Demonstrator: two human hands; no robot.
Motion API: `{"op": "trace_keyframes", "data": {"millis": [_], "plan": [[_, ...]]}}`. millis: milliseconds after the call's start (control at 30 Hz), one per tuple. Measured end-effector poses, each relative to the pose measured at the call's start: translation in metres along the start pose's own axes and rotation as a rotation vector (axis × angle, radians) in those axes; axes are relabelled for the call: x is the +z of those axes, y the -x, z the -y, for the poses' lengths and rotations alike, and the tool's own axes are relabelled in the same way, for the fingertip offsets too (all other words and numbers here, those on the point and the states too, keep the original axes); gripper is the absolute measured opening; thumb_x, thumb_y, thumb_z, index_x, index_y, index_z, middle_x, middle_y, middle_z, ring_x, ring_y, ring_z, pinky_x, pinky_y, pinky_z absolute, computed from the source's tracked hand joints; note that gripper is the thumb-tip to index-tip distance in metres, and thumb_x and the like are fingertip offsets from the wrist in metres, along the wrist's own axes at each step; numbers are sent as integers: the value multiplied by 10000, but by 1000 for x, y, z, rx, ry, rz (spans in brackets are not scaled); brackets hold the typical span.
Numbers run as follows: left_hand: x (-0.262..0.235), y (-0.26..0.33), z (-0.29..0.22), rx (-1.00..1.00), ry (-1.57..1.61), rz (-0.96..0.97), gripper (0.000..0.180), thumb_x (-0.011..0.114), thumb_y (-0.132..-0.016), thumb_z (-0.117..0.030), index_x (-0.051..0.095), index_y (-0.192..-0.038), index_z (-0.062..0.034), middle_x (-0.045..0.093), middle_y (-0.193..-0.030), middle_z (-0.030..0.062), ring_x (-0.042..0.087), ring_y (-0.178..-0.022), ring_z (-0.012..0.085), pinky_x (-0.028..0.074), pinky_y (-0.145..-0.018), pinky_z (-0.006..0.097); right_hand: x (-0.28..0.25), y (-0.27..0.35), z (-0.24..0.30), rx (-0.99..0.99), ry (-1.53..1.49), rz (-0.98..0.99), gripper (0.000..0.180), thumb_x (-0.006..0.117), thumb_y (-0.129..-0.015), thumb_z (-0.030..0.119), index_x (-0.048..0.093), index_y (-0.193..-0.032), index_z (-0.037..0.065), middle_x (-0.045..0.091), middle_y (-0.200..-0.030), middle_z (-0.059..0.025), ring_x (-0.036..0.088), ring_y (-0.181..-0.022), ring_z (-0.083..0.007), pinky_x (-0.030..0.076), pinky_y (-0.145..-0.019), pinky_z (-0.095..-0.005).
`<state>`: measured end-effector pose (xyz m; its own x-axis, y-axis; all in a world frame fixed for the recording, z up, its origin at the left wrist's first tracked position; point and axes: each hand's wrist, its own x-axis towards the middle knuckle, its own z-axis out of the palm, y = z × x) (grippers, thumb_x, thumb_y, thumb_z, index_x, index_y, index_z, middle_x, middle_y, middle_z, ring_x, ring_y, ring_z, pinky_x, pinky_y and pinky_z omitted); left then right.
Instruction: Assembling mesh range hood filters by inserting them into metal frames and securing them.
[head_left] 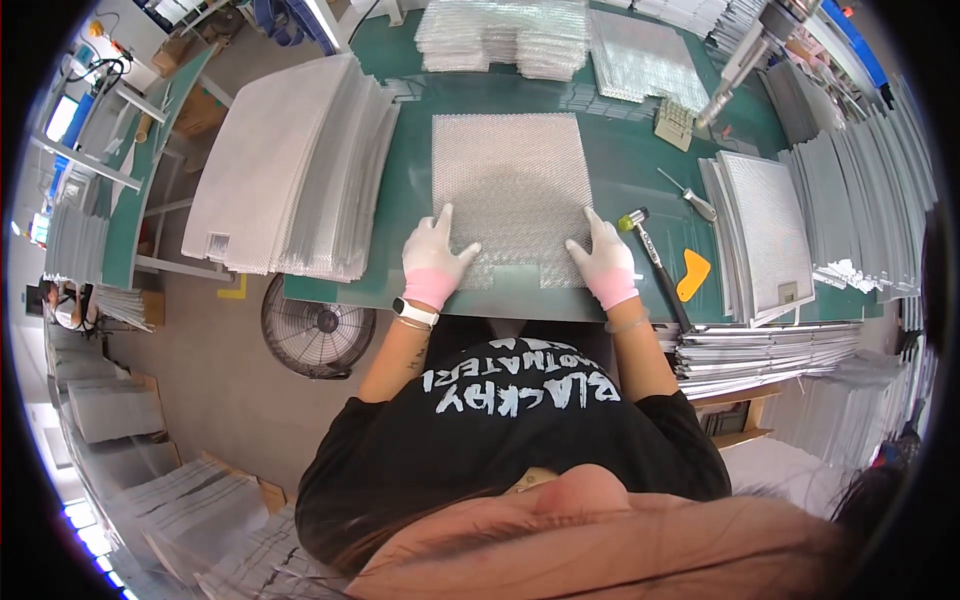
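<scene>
Head view: left hand [432, 262] and right hand [601, 262], fingers spread flat, press the near corners of the mesh sheet [510, 195], which extends away from both across the table [620, 160].

A mallet [650, 250] and an orange scraper [692, 273] are seen on the green tabletop [630, 160]; a floor fan [316, 330] is placed below a stack of mesh sheets [290, 170].
</scene>
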<state>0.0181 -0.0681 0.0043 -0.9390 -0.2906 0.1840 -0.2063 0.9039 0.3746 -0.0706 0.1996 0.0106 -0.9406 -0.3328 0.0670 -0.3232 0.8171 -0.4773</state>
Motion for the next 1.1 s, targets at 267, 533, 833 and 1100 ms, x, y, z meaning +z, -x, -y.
{"op": "trace_keyframes", "data": {"millis": [267,533,833,1100], "plan": [[-10,-13,-5,-63,40,136,799,789,-706,-431,496,-1359,-76,581,-1083,207,601,-1000,351,505,-849,408,-9,-12,-5,25,-30,122,617,664,-841,331,454,-1346,44,574,-1197,-197,577,-1071,-372,472,-908,-426],[-29,-17,-9,-163,-119,146,793,764,-721,-480,478,-1403,-193,427,-1396,184,426,-1278,387,365,-1056,489,-58,-110,-49,-145,175,-63,265,553,-847,348,687,-902,126,672,-1008,-146,637,-947,-333,515,-828,-435],[-45,27,-24,147,-295,184,733,723,-743,-478,487,-1381,-205,376,-1468,145,286,-1379,399,178,-1125,596,-69,-211,-148,249,597,-1,445,494,-910,170,460,-1353,152,497,-1309,-225,606,-1101,-392,523,-881,-481],[20,154,-5,-380,1055,722,282,562,-969,-328,630,-1001,-56,649,-897,41,604,-841,111,494,-746,299,-81,-105,-42,-385,-204,-378,219,622,-885,154,626,-1034,-5,667,-871,-187,657,-790,-328,503,-716,-384]]}}
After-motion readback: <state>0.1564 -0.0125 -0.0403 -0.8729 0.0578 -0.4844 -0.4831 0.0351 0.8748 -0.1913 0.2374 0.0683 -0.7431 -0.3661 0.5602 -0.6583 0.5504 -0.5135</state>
